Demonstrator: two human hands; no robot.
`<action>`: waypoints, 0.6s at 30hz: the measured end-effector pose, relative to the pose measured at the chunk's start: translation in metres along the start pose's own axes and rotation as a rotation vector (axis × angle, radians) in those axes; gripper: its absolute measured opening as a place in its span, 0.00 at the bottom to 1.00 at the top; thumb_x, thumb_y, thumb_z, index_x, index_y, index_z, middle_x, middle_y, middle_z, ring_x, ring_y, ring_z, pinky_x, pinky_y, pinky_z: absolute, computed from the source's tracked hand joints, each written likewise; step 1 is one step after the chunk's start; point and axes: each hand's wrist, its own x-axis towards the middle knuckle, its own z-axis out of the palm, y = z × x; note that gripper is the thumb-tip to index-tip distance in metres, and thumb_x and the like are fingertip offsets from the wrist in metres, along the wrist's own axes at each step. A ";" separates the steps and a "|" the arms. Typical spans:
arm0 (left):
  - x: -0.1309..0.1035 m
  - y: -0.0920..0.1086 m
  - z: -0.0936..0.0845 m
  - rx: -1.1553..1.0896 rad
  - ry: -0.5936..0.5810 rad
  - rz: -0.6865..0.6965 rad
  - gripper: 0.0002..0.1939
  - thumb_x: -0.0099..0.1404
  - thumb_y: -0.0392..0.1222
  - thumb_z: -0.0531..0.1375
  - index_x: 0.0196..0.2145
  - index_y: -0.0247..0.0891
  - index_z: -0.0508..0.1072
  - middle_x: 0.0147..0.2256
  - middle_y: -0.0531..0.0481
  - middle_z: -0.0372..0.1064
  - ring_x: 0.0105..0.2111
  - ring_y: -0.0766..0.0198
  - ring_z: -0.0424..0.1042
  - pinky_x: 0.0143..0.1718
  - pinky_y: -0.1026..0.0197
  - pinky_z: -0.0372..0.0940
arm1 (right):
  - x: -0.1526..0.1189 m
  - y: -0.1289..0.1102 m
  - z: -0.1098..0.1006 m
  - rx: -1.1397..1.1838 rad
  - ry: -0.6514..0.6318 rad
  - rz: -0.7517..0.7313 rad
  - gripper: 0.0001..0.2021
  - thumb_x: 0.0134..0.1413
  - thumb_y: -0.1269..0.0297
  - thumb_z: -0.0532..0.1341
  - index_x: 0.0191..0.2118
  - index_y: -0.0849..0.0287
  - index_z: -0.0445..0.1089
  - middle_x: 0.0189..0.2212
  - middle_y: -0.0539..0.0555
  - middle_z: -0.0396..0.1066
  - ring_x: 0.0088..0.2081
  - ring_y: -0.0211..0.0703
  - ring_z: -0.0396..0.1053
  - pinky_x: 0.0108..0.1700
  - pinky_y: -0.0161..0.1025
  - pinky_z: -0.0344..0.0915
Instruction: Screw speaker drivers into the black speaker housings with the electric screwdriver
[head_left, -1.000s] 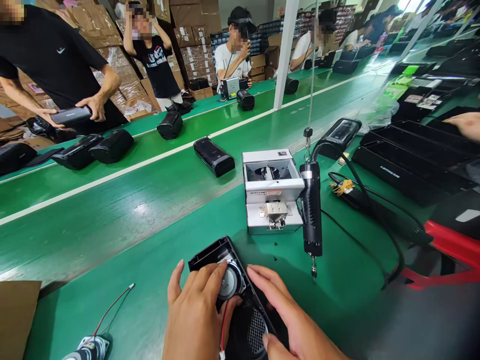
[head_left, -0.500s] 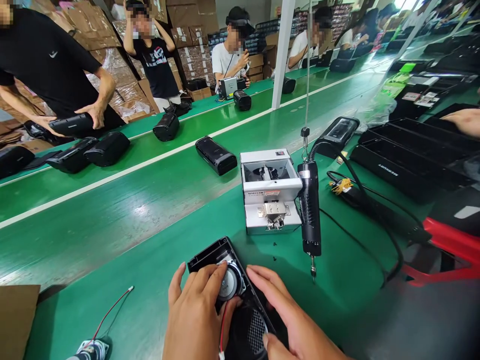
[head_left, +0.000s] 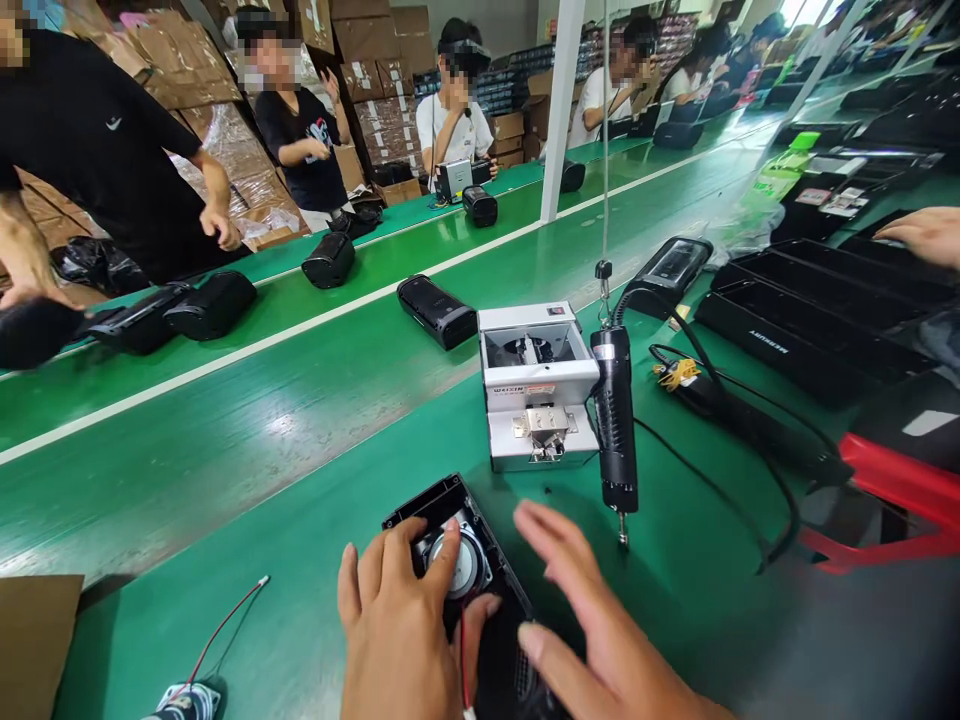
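- Left hand [head_left: 405, 600], half-curled, grips the speaker [head_left: 466, 568], apparently to keep it seated at the far end of the shell [head_left: 511, 628].
- Right hand [head_left: 600, 610], spread and holding nothing, hovers just right of the shell; thumb contact is unclear.
- The shell lies on the near bench [head_left: 300, 640], open side up, long axis slanting far left to near right.
- The driver [head_left: 615, 430] hangs right, presumably for easy reach.
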 end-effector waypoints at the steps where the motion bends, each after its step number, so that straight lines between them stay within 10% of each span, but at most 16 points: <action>1: -0.001 0.005 0.000 0.019 0.038 -0.031 0.20 0.64 0.41 0.65 0.54 0.45 0.79 0.56 0.34 0.62 0.55 0.37 0.65 0.60 0.19 0.58 | 0.004 0.002 -0.008 -0.097 0.170 -0.044 0.35 0.66 0.68 0.57 0.75 0.46 0.47 0.73 0.57 0.46 0.73 0.58 0.51 0.72 0.57 0.58; 5: -0.012 0.006 0.012 -0.033 0.077 -0.151 0.18 0.67 0.45 0.63 0.53 0.48 0.81 0.69 0.33 0.44 0.59 0.24 0.62 0.51 0.16 0.65 | 0.035 0.020 -0.051 -0.367 0.702 -0.071 0.32 0.67 0.55 0.62 0.71 0.54 0.54 0.66 0.67 0.54 0.65 0.66 0.60 0.64 0.64 0.63; 8: -0.019 -0.003 0.025 -0.191 0.067 -0.178 0.21 0.69 0.41 0.61 0.58 0.49 0.77 0.74 0.38 0.33 0.60 0.28 0.67 0.46 0.27 0.75 | 0.064 0.036 -0.078 -0.134 0.600 0.182 0.30 0.64 0.44 0.62 0.63 0.57 0.61 0.51 0.64 0.71 0.48 0.58 0.73 0.47 0.55 0.74; 11: -0.021 -0.008 0.029 -0.280 0.083 -0.161 0.23 0.70 0.41 0.60 0.61 0.52 0.74 0.69 0.36 0.49 0.57 0.40 0.75 0.42 0.43 0.81 | 0.081 0.042 -0.088 0.123 0.396 0.291 0.23 0.66 0.40 0.60 0.47 0.58 0.68 0.28 0.53 0.74 0.28 0.48 0.72 0.29 0.42 0.71; 14: -0.018 -0.009 0.020 -0.326 -0.013 -0.216 0.23 0.75 0.46 0.54 0.65 0.58 0.69 0.49 0.43 0.69 0.30 0.61 0.80 0.30 0.55 0.80 | 0.077 0.038 -0.082 0.142 0.491 0.228 0.19 0.62 0.45 0.66 0.41 0.56 0.67 0.26 0.49 0.72 0.27 0.44 0.70 0.28 0.39 0.68; 18: -0.015 -0.011 0.008 -0.443 -0.124 -0.303 0.21 0.75 0.52 0.53 0.63 0.60 0.71 0.35 0.53 0.66 0.16 0.70 0.64 0.23 0.58 0.74 | 0.048 0.027 -0.065 0.267 0.578 -0.018 0.13 0.65 0.57 0.66 0.46 0.51 0.61 0.28 0.45 0.69 0.26 0.39 0.67 0.31 0.38 0.67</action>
